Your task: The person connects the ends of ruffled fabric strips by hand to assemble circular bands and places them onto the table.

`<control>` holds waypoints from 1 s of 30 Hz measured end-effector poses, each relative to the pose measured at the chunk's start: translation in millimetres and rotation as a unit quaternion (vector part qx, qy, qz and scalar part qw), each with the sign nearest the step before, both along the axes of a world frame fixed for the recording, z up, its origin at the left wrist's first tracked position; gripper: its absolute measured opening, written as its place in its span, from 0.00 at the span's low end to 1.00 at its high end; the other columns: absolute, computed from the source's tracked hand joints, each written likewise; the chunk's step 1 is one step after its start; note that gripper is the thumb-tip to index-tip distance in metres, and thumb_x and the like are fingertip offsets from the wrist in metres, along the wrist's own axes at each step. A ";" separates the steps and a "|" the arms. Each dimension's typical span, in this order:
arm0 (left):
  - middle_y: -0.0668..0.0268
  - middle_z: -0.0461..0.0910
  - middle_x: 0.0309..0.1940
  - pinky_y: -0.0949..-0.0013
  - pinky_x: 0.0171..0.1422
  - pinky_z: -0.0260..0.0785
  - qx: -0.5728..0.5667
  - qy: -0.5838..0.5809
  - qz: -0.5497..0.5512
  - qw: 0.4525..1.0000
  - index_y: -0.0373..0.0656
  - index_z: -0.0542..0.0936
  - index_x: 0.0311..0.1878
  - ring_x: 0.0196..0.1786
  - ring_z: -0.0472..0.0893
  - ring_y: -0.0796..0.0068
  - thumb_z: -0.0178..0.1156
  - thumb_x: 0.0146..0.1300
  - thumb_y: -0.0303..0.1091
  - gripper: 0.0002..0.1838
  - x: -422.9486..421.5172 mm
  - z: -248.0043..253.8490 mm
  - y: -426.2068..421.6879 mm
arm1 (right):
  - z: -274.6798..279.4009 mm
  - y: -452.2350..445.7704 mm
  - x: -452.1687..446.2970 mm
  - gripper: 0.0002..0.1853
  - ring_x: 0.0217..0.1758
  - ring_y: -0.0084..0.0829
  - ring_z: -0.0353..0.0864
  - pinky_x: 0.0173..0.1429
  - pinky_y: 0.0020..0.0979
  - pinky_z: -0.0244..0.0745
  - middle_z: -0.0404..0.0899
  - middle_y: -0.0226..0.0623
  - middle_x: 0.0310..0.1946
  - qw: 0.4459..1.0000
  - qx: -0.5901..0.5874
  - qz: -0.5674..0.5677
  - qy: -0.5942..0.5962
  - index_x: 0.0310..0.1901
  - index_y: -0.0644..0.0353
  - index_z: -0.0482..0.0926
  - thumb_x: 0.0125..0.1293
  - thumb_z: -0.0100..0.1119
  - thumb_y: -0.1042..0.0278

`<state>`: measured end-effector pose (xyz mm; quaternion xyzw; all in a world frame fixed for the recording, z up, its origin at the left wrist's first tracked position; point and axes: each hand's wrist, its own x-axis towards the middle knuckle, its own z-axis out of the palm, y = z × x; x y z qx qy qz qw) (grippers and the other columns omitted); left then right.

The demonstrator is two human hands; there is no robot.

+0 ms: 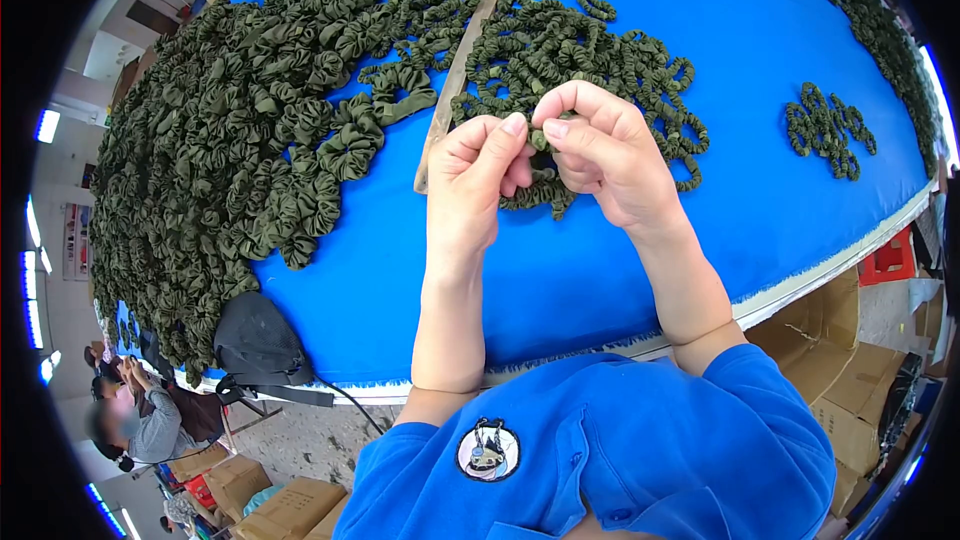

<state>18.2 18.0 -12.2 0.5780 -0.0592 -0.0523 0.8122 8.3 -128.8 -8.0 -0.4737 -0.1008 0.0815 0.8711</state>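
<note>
My left hand (pixel 468 175) and my right hand (pixel 615 155) meet over the blue table, thumbs and forefingers pinched close together. Between the fingertips is a dark green scrunchie (pixel 538 140), mostly hidden by the fingers. Just beyond the hands lies a pile of thin green scrunchies (pixel 560 50). To the left of a wooden strip (pixel 468 52) spreads a much larger heap of fuller green scrunchies (pixel 230 130). A small cluster of thin scrunchies (pixel 828 130) lies apart on the right.
Blue cloth (pixel 740 70) covers the table. A black bag (pixel 258 340) with a strap sits at its near left edge. Cardboard boxes (pixel 850 380) stand below the right edge, near a red plastic stool (pixel 888 260). Another person (pixel 160 420) sits at the lower left.
</note>
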 end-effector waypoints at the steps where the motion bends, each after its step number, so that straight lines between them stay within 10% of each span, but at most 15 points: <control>1: 0.69 0.74 0.17 0.84 0.22 0.54 -0.001 0.000 0.000 1.000 0.41 0.78 0.28 0.17 0.63 0.89 0.56 0.62 0.29 0.07 -0.4 0.4 -1.0 | 0.1 0.2 -0.3 0.05 0.14 0.10 0.52 0.17 0.14 0.47 0.62 0.21 0.14 1.000 -0.001 0.000 0.000 0.40 0.62 0.73 0.64 0.51 0.75; 11: 0.73 0.72 0.18 0.88 0.23 0.55 -0.160 0.014 -0.109 0.981 0.37 0.79 0.39 0.20 0.64 0.90 0.59 0.60 0.24 0.05 12.9 -8.6 10.4 | 3.6 -5.2 1.8 0.03 0.14 0.10 0.49 0.17 0.15 0.42 0.58 0.17 0.13 0.992 0.097 -0.032 0.075 0.37 0.60 0.74 0.63 0.52 0.73; 25: 0.78 0.71 0.19 0.88 0.21 0.52 0.199 -0.124 0.055 0.970 0.40 0.80 0.41 0.20 0.61 0.93 0.61 0.52 0.21 0.11 0.9 -6.6 -0.1 | -2.1 -3.4 2.6 0.03 0.13 0.11 0.48 0.17 0.15 0.43 0.57 0.18 0.12 0.987 0.132 -0.020 0.092 0.37 0.60 0.75 0.63 0.53 0.73; 30: 0.77 0.70 0.19 0.87 0.21 0.52 0.088 -0.117 -0.002 0.989 0.40 0.80 0.40 0.20 0.61 0.93 0.60 0.54 0.21 0.09 7.9 -12.9 4.1 | -3.9 -2.7 5.3 0.03 0.12 0.11 0.48 0.16 0.16 0.43 0.56 0.17 0.12 0.985 0.135 -0.019 0.106 0.38 0.60 0.75 0.64 0.52 0.73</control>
